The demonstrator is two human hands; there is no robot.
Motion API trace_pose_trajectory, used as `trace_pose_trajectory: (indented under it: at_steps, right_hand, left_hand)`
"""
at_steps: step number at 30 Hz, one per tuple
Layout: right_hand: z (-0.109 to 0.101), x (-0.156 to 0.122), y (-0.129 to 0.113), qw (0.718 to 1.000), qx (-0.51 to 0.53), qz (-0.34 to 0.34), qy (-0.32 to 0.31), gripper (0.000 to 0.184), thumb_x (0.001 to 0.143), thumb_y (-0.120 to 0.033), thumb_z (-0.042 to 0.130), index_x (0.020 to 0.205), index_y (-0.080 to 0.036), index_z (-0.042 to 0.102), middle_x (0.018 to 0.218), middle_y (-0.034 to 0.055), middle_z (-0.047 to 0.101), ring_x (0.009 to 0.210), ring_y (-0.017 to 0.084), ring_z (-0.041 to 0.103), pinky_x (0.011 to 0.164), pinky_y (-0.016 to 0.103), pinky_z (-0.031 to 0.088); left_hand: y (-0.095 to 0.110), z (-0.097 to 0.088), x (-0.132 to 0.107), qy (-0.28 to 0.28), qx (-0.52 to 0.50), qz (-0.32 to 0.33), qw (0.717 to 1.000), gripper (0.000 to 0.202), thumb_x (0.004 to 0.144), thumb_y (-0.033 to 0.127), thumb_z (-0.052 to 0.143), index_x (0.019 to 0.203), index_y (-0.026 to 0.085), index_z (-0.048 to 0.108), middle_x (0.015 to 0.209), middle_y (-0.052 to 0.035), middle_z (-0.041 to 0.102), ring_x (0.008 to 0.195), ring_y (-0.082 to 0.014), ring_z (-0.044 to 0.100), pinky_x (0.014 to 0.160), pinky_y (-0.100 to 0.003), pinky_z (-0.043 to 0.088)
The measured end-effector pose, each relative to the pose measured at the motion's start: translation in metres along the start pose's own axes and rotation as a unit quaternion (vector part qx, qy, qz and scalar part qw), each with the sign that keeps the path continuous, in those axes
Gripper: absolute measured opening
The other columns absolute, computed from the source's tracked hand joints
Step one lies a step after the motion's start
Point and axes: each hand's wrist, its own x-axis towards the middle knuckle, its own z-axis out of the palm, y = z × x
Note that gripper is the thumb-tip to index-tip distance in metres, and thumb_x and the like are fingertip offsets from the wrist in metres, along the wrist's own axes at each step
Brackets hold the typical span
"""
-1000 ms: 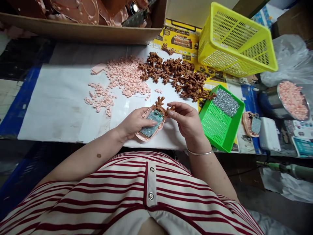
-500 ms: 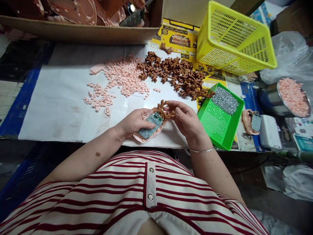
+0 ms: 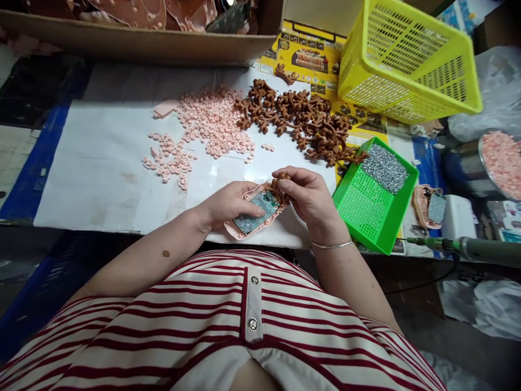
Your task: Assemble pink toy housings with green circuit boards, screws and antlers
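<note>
My left hand grips the pink shell above the white sheet at the table's near edge, thumb pressed on its green circuit board. My right hand pinches a brown antler piece against the shell's top. Green tray just right.

pink toy shell, circuit board exposed, tilted

Two hands were in view: one left hand and one right hand. One pink shell lay between them. The table carried one yellow basket, one green tray and one cardboard box. The pink discs and brown antlers were too numerous to count.
</note>
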Motion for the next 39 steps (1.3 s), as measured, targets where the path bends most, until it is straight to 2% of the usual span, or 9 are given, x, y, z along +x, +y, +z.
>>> trace_pose_trajectory:
  at_steps: [5,10,15,18,23,29,35,37,39]
  right_hand:
    - [0.004,-0.001,-0.002,0.995,-0.092,-0.013,0.025,0.033,0.067,-0.047,0.087,0.085,-0.023,0.075,0.07,-0.0019,0.065,0.059,0.01,0.05,0.054,0.026,0.043]
    - [0.014,-0.011,-0.006,0.928,-0.308,-0.19,0.084,0.011,0.077,-0.031,0.078,0.083,-0.023,0.073,0.079,0.0017,0.063,0.076,0.016,0.055,0.074,0.034,0.049]
    - [0.009,-0.005,0.004,0.992,-0.116,-0.024,0.048,0.03,0.071,-0.046,0.083,0.081,-0.021,0.069,0.068,-0.0018,0.061,0.059,0.011,0.049,0.056,0.028,0.043]
    - [0.005,0.001,0.007,0.998,-0.044,0.034,0.018,0.041,0.064,-0.053,0.088,0.081,-0.02,0.071,0.065,-0.0031,0.061,0.054,0.008,0.045,0.05,0.025,0.038]
    - [0.004,-0.004,0.007,0.998,0.039,0.036,0.035,0.054,0.063,-0.07,0.082,0.087,-0.022,0.074,0.071,-0.0027,0.065,0.063,0.009,0.057,0.059,0.024,0.049]
    - [0.0,-0.011,0.016,1.0,0.019,0.014,0.02,0.042,0.062,-0.052,0.09,0.087,-0.023,0.072,0.074,-0.0028,0.068,0.066,0.011,0.06,0.065,0.027,0.053]
    - [0.0,-0.02,0.022,0.992,-0.06,-0.028,0.104,0.04,0.066,-0.047,0.089,0.094,-0.024,0.074,0.082,-0.0012,0.068,0.072,0.011,0.061,0.068,0.025,0.051]
    - [-0.001,-0.02,0.021,0.993,-0.006,0.006,0.114,0.044,0.073,-0.055,0.082,0.107,-0.029,0.073,0.081,-0.0011,0.065,0.07,0.012,0.061,0.067,0.028,0.054]
    - [-0.002,-0.018,0.019,0.993,0.027,0.02,0.113,0.043,0.07,-0.059,0.082,0.1,-0.029,0.075,0.087,0.0022,0.064,0.07,0.014,0.063,0.065,0.031,0.056]
  left_hand:
    - [-0.003,0.0,0.002,0.033,0.05,0.027,0.998,0.03,0.06,0.018,0.075,0.088,0.013,0.067,0.078,-0.003,0.07,0.067,-0.0155,0.064,0.064,-0.027,0.049]
    - [-0.003,0.001,0.002,0.072,0.129,0.058,0.987,0.028,0.06,0.019,0.074,0.086,0.014,0.068,0.079,-0.002,0.068,0.072,-0.0163,0.063,0.068,-0.027,0.049]
    - [0.0,0.002,0.001,0.027,0.127,0.05,0.99,0.029,0.061,0.019,0.073,0.09,0.013,0.068,0.081,-0.0036,0.071,0.074,-0.0177,0.065,0.07,-0.028,0.05]
    - [-0.001,0.001,0.0,0.018,0.078,0.039,0.996,0.035,0.058,0.018,0.077,0.091,0.011,0.068,0.081,-0.0044,0.072,0.073,-0.017,0.065,0.069,-0.027,0.05]
    - [0.0,-0.001,-0.002,0.02,-0.016,0.027,0.999,0.039,0.058,0.02,0.08,0.094,0.009,0.068,0.08,-0.0073,0.074,0.067,-0.0177,0.067,0.065,-0.028,0.05]
    - [0.0,-0.007,0.003,0.008,-0.039,0.033,0.999,0.041,0.057,0.019,0.082,0.095,0.009,0.069,0.081,-0.0087,0.075,0.067,-0.019,0.068,0.065,-0.029,0.05]
    - [-0.008,0.001,0.002,0.018,-0.057,0.067,0.996,0.036,0.049,0.018,0.081,0.081,0.009,0.069,0.076,-0.0066,0.072,0.065,-0.0174,0.065,0.067,-0.031,0.051]
    - [-0.003,-0.008,-0.005,0.053,-0.04,0.089,0.994,0.035,0.05,0.019,0.083,0.079,0.011,0.067,0.073,-0.0042,0.069,0.059,-0.0146,0.061,0.066,-0.031,0.05]
    - [0.01,-0.026,-0.025,0.098,-0.015,0.129,0.987,0.035,0.053,0.021,0.083,0.083,0.012,0.066,0.076,-0.0045,0.07,0.062,-0.0147,0.063,0.069,-0.032,0.051]
